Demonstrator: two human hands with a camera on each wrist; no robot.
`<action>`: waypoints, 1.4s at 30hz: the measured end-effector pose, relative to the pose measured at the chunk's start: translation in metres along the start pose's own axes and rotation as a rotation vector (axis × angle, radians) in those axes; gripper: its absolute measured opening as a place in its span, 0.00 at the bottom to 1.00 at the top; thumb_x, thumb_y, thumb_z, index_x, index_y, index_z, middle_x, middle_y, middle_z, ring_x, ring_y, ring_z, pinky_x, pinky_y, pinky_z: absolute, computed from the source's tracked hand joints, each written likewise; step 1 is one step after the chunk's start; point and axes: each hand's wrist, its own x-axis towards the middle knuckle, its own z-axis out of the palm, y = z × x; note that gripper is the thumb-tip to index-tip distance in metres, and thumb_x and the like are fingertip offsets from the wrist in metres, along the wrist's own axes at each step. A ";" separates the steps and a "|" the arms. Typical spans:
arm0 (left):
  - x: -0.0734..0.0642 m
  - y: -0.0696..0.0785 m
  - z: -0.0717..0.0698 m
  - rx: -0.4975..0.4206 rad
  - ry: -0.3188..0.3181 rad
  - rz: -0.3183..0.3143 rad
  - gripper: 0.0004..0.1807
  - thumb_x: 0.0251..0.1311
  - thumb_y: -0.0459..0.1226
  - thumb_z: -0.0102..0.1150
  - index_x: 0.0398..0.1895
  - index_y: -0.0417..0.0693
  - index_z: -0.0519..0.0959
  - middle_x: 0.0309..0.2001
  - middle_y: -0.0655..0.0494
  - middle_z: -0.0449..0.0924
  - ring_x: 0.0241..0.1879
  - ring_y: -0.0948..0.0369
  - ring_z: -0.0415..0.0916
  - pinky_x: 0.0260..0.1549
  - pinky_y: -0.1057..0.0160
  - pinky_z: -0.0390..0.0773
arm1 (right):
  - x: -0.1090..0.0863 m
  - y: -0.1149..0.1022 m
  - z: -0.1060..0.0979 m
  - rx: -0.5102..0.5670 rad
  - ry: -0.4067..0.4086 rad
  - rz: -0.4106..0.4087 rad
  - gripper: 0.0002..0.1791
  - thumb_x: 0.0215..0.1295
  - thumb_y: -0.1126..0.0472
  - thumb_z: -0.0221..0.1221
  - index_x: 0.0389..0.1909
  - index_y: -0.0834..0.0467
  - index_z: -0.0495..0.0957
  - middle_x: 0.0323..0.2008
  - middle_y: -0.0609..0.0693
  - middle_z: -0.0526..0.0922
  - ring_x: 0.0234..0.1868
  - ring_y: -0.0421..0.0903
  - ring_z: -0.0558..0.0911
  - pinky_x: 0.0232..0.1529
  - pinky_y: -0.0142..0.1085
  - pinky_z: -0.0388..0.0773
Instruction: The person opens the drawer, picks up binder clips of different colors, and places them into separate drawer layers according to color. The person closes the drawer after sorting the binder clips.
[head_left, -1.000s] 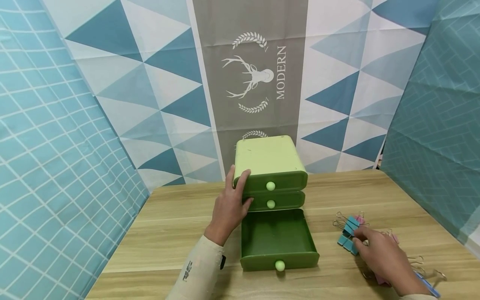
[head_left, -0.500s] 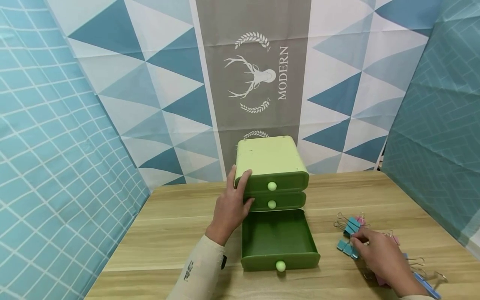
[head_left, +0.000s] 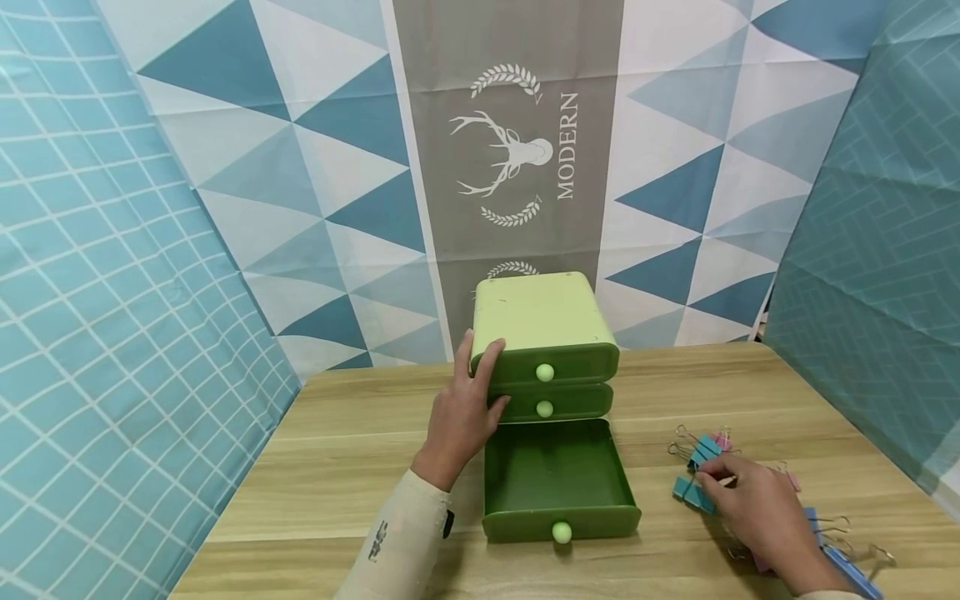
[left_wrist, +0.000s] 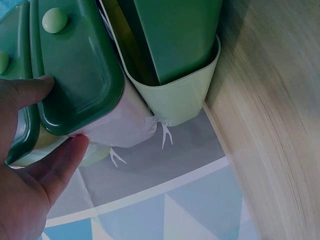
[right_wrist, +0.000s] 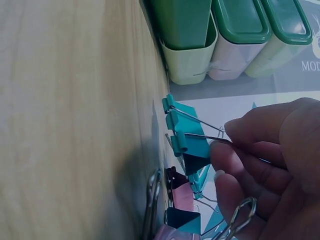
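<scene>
A small drawer cabinet with a pale green shell and dark green drawers stands on the table. Its bottom drawer is pulled out, with nothing in it. My left hand holds the cabinet's left side, thumb on the middle drawer's front; the left wrist view shows thumb and fingers either side of the corner. My right hand pinches a wire handle of a large teal binder clip, also seen in the right wrist view. Another teal binder clip lies just behind it.
Pink binder clips lie around the right hand, partly hidden. Blue clips with wire handles lie at the table's right front. A patterned cloth hangs behind the cabinet, with blue cloths on both sides.
My right thumb and fingers have moved slightly left and down to the teal binder clip's handle, and that clip has turned and shifted a little. My left hand stays on the cabinet.
</scene>
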 end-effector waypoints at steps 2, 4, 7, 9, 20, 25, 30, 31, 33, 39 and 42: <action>0.000 0.000 0.000 -0.003 -0.002 -0.002 0.51 0.55 0.43 0.75 0.78 0.60 0.54 0.76 0.38 0.52 0.11 0.64 0.56 0.11 0.67 0.61 | 0.000 -0.001 0.001 -0.004 0.009 -0.001 0.04 0.65 0.61 0.66 0.37 0.56 0.86 0.32 0.46 0.86 0.27 0.41 0.77 0.26 0.39 0.72; 0.000 0.000 -0.001 -0.006 -0.002 -0.003 0.51 0.55 0.43 0.75 0.78 0.59 0.54 0.76 0.38 0.52 0.11 0.64 0.56 0.11 0.67 0.61 | -0.001 -0.002 0.002 -0.009 0.014 0.000 0.04 0.66 0.61 0.65 0.37 0.57 0.86 0.32 0.45 0.86 0.26 0.41 0.77 0.26 0.40 0.71; 0.000 0.000 -0.001 -0.010 0.001 -0.004 0.51 0.55 0.43 0.76 0.78 0.59 0.55 0.76 0.38 0.52 0.11 0.64 0.56 0.11 0.67 0.62 | -0.001 -0.003 0.002 -0.015 0.025 -0.003 0.04 0.66 0.61 0.65 0.37 0.57 0.86 0.31 0.45 0.85 0.26 0.41 0.76 0.27 0.40 0.71; 0.000 0.001 -0.001 -0.012 0.005 -0.004 0.51 0.54 0.43 0.76 0.78 0.59 0.55 0.76 0.38 0.52 0.11 0.64 0.56 0.11 0.66 0.62 | -0.001 -0.003 0.002 -0.016 0.033 -0.007 0.04 0.66 0.62 0.64 0.37 0.57 0.85 0.31 0.45 0.85 0.26 0.42 0.76 0.27 0.39 0.71; 0.000 0.002 -0.002 -0.010 0.017 -0.004 0.51 0.54 0.43 0.76 0.77 0.59 0.56 0.75 0.37 0.53 0.11 0.64 0.56 0.11 0.66 0.62 | -0.003 -0.007 0.004 0.017 0.069 -0.027 0.02 0.64 0.63 0.64 0.36 0.57 0.83 0.30 0.45 0.83 0.27 0.42 0.76 0.26 0.35 0.71; 0.000 0.001 -0.001 -0.008 0.013 -0.007 0.51 0.54 0.43 0.76 0.77 0.60 0.55 0.75 0.38 0.53 0.11 0.64 0.56 0.11 0.67 0.62 | -0.003 -0.008 0.004 0.043 0.089 -0.045 0.11 0.65 0.64 0.63 0.46 0.63 0.79 0.31 0.47 0.84 0.30 0.44 0.80 0.28 0.35 0.74; 0.001 0.001 0.000 -0.018 0.012 -0.001 0.51 0.54 0.43 0.76 0.77 0.60 0.55 0.75 0.37 0.52 0.11 0.65 0.57 0.11 0.67 0.61 | -0.005 -0.011 0.004 0.049 0.154 -0.089 0.14 0.64 0.65 0.64 0.50 0.62 0.81 0.31 0.46 0.84 0.31 0.43 0.81 0.28 0.35 0.75; 0.001 0.000 0.000 -0.019 0.012 0.000 0.51 0.54 0.43 0.76 0.78 0.60 0.55 0.75 0.37 0.52 0.11 0.65 0.57 0.11 0.67 0.62 | -0.005 -0.012 0.004 0.042 0.166 -0.099 0.12 0.64 0.65 0.64 0.48 0.60 0.82 0.30 0.44 0.84 0.30 0.42 0.80 0.28 0.34 0.75; 0.001 0.000 0.001 -0.018 0.009 -0.001 0.51 0.54 0.43 0.76 0.78 0.61 0.54 0.76 0.38 0.52 0.11 0.64 0.57 0.11 0.67 0.62 | -0.005 -0.013 0.004 0.031 0.184 -0.117 0.08 0.64 0.65 0.65 0.44 0.57 0.84 0.29 0.43 0.83 0.28 0.39 0.79 0.27 0.34 0.74; 0.000 -0.001 0.001 -0.019 -0.002 -0.009 0.51 0.55 0.43 0.75 0.78 0.61 0.54 0.76 0.38 0.51 0.12 0.64 0.58 0.11 0.67 0.62 | -0.004 -0.018 0.003 0.039 0.173 -0.123 0.03 0.64 0.62 0.66 0.38 0.54 0.84 0.27 0.41 0.81 0.26 0.34 0.76 0.26 0.33 0.73; 0.000 -0.002 0.000 -0.022 -0.006 -0.013 0.50 0.56 0.43 0.75 0.78 0.62 0.54 0.76 0.38 0.51 0.12 0.64 0.58 0.11 0.67 0.62 | -0.004 -0.022 0.003 0.042 0.166 -0.125 0.02 0.66 0.61 0.66 0.37 0.53 0.84 0.27 0.41 0.81 0.26 0.34 0.75 0.26 0.32 0.72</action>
